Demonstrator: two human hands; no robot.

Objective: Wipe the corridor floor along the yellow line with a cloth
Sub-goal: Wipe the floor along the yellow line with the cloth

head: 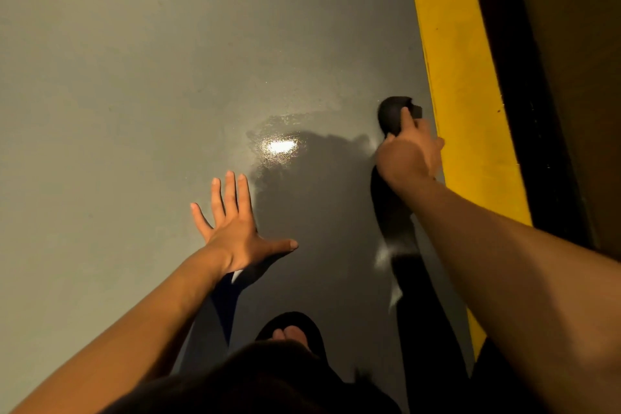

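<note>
Step in hand: wiping pass on the grey floor (141, 84), close against the inner edge of the yellow line (467, 104).
Right hand (408, 155): fingers curled round the cloth (391, 114), pressing it down on the floor; forearm reaches in from lower right.
Left hand (232, 225): flat, fingers spread and straight, palm on the floor as a prop; grasps nothing.
Cloth, location: on the floor just beside the yellow line, under and ahead of the right hand.
Cloth, appearance: dark, nearly black, bunched into a rounded wad; weave and dampness cannot be told.
Floor, condition: glossy wet patch (279, 148) between the hands, with a bright light reflection.
Next move, judged: calls for steady downward pressure and a stroke parallel to the line, with the left hand shifted to keep balance.
Also in view: toes in a dark sandal (292, 333) at bottom centre.
</note>
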